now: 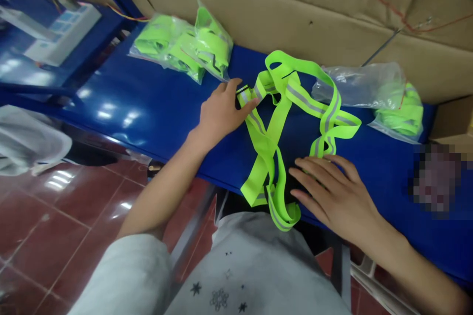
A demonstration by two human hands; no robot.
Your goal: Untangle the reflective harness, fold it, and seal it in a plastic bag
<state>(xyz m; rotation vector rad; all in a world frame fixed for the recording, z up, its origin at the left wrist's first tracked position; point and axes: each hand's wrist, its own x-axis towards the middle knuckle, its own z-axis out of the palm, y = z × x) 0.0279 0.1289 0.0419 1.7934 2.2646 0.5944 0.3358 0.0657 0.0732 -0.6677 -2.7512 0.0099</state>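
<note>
A neon yellow-green reflective strap harness [275, 130] with grey stripes lies loosely looped on the blue table, its lower end hanging over the front edge. My left hand [221, 113] is at its upper left part, thumb and forefinger spread around a folded strap end, the thumb touching the band. My right hand [332, 192] rests palm down at the harness's lower right, fingers stretched out and partly covering a strap loop. Neither hand shows a closed grip.
Bagged green harnesses [181, 44] lie at the back left of the blue table [148, 93]. At the right are a clear plastic bag [362, 83] and another bagged harness [402, 110]. A power strip [64, 34] sits far left; a cardboard box [453, 118] stands far right.
</note>
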